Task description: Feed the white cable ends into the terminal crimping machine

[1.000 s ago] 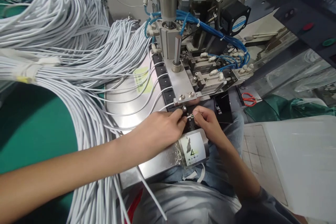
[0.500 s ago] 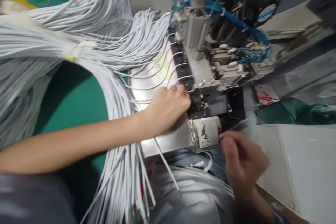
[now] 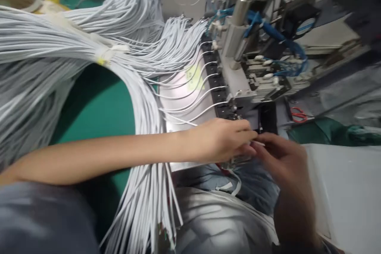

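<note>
Over the front end of the machine, my left hand (image 3: 226, 141) reaches across with its fingers pinched on a short length of white cable (image 3: 258, 143). My right hand (image 3: 282, 158) meets it from the right, thumb and forefinger closed right beside the cable tip. Whatever the right fingertips hold is hidden and blurred. Behind my left hand, several white cables (image 3: 205, 94) run side by side into the slots of a black fixture block (image 3: 219, 83). A thick bundle of white cables (image 3: 149, 127) lies left of the metal plate (image 3: 178, 165).
The pneumatic press (image 3: 236, 43) with blue hoses (image 3: 276, 39) stands behind the fixture. Red-handled scissors (image 3: 298, 114) lie at the right, near green plastic (image 3: 330, 129) and a white surface (image 3: 348, 190). A green mat (image 3: 95, 107) covers the bench at left.
My left hand has moved right, off the fixture slots, to meet my right hand. The labelled packet at the front is now covered by my hands. The view has shifted slightly.
</note>
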A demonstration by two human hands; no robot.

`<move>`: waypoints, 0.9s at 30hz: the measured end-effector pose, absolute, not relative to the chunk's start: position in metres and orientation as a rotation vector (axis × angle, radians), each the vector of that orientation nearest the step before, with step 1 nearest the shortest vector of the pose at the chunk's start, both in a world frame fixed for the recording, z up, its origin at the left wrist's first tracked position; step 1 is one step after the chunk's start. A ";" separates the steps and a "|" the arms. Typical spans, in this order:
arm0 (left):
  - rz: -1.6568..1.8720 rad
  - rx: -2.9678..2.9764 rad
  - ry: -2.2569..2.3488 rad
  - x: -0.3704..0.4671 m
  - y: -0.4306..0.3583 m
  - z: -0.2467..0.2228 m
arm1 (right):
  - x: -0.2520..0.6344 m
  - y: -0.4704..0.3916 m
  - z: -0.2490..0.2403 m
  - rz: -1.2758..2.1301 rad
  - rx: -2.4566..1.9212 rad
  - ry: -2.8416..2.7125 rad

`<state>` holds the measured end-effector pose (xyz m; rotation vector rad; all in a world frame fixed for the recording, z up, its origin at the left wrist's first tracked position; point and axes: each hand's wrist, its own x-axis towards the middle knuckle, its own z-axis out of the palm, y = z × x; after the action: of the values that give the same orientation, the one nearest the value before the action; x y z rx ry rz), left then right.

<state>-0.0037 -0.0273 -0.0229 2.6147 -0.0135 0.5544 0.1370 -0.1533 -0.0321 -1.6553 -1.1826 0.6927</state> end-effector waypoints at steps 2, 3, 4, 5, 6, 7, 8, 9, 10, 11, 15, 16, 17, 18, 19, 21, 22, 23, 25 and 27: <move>0.545 2.505 0.031 -0.003 -0.021 -0.024 | 0.140 -0.144 -0.031 0.638 -1.565 -1.061; 0.564 2.469 0.045 -0.002 -0.018 -0.023 | 0.140 -0.139 -0.032 0.624 -1.514 -1.015; 0.599 2.441 0.058 0.000 -0.015 -0.021 | 0.138 -0.134 -0.034 0.605 -1.467 -0.969; 0.638 2.419 0.069 0.001 -0.014 -0.020 | 0.136 -0.130 -0.035 0.591 -1.426 -0.936; 0.677 2.399 0.080 0.001 -0.013 -0.018 | 0.133 -0.126 -0.037 0.580 -1.395 -0.914; 0.710 2.378 0.092 0.002 -0.012 -0.016 | 0.131 -0.124 -0.038 0.568 -1.369 -0.905; 0.735 2.356 0.102 0.002 -0.013 -0.014 | 0.129 -0.122 -0.038 0.561 -1.349 -0.910; 0.751 2.335 0.109 0.002 -0.013 -0.014 | 0.128 -0.121 -0.039 0.553 -1.330 -0.925; 0.761 2.313 0.115 0.002 -0.014 -0.013 | 0.127 -0.120 -0.039 0.544 -1.314 -0.944; 0.764 2.294 0.122 0.002 -0.014 -0.014 | 0.127 -0.119 -0.039 0.531 -1.300 -0.961; 0.762 2.280 0.130 0.003 -0.014 -0.017 | 0.129 -0.120 -0.039 0.454 -1.329 -1.038; 0.771 2.293 0.128 0.003 -0.013 -0.017 | 0.130 -0.121 -0.038 0.416 -1.361 -1.061; 0.784 2.311 0.128 0.003 -0.013 -0.018 | 0.131 -0.122 -0.038 0.363 -1.397 -1.086; 0.797 2.330 0.131 0.003 -0.012 -0.018 | 0.131 -0.122 -0.036 0.307 -1.438 -1.114; 0.809 2.350 0.135 0.003 -0.012 -0.018 | 0.132 -0.123 -0.034 0.257 -1.479 -1.143; 0.819 2.386 0.136 0.002 -0.011 -0.019 | 0.134 -0.123 -0.030 0.220 -1.548 -1.204; 0.820 2.402 0.130 0.002 -0.011 -0.019 | 0.135 -0.123 -0.028 0.240 -1.574 -1.228; 0.820 2.415 0.127 0.002 -0.011 -0.020 | 0.135 -0.123 -0.027 0.274 -1.588 -1.242; 0.833 2.425 0.136 0.001 -0.011 -0.021 | 0.135 -0.121 -0.027 0.326 -1.583 -1.224; 0.856 2.399 0.165 0.002 -0.012 -0.021 | 0.134 -0.120 -0.030 0.330 -1.541 -1.175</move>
<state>0.0017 -0.0120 -0.0213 2.3993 0.1649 0.8556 0.1339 -0.1196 -0.0295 -1.5410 -1.1751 0.3302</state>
